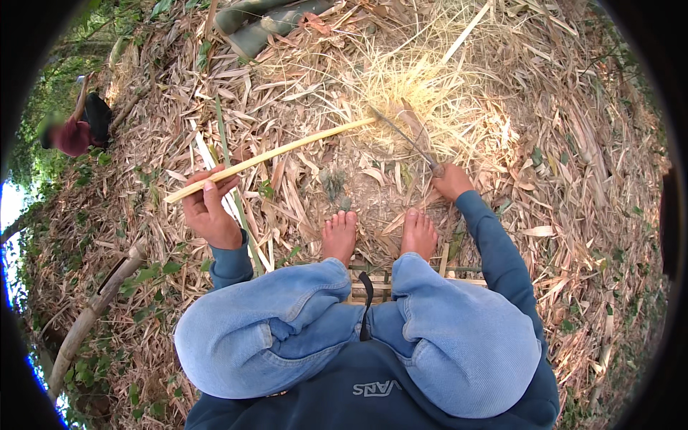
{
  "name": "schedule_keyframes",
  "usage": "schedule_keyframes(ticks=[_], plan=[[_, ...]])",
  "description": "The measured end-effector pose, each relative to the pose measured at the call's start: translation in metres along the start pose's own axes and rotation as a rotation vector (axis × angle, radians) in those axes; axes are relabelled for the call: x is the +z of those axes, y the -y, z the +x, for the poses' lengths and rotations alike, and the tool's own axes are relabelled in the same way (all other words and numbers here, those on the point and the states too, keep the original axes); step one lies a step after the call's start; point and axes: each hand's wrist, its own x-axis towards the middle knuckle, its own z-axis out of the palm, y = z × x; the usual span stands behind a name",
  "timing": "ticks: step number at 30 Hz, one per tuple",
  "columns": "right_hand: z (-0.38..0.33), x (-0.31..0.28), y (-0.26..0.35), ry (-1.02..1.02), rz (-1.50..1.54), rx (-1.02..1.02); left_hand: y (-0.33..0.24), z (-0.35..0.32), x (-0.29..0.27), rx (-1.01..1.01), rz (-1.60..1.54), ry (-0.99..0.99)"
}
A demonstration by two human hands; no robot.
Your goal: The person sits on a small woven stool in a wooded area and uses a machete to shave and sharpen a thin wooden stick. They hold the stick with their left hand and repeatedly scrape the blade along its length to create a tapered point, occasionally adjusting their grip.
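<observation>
My left hand (213, 209) is closed around the near end of a long pale yellow bamboo strip (287, 150), thumb on top. The strip slants up and to the right, and its far end meets the tip of a knife blade (403, 134). The knife's short brown handle sits in my closed right hand (452, 182), in front of my right foot. Its dark, narrow blade points up and to the left. Under and beyond the far end of the strip lies a heap of fine yellow shavings (419, 89).
Dry leaves cover the ground around my bare feet (340, 235). Green bamboo culms (269, 26) lie at the far edge. Split strips (228, 165) rest beside my left hand. A pale log (97, 304) lies at left. Another person (80, 125) is at the far left.
</observation>
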Motion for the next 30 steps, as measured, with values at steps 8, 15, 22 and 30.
schedule_keyframes(ticks=[8,15,22,30], plan=[[-0.082,-0.012,0.147,0.099,0.279,-0.519,-0.004,-0.012,0.008,0.135,0.000,0.048],[-0.032,0.010,0.098,0.016,0.226,-0.232,-0.005,-0.018,0.007,0.171,0.081,0.106],[-0.064,0.003,0.109,0.043,0.192,-0.308,-0.008,-0.015,0.015,0.217,0.066,0.070],[-0.041,-0.002,0.093,0.055,0.101,-0.219,0.002,-0.014,0.003,0.139,0.082,0.051]])
